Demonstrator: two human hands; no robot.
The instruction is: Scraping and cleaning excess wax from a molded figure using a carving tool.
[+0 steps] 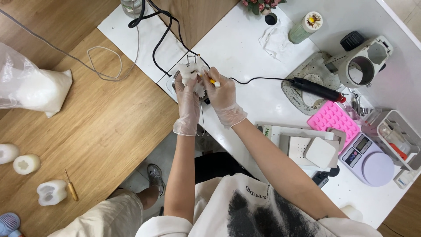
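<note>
Left hand holds a white wax piece in a closed grip; right hand pinches a yellow-handled tool. At the tabletop edge, a slip could gouge wax or glove.

Both gloved hands, left and right, meet closed, arms outstretched.

A single head-worn view looks steeply down from above the person's own chest onto the white table, fairly near, with the wooden floor left of that table and the person's lap below it.
</note>
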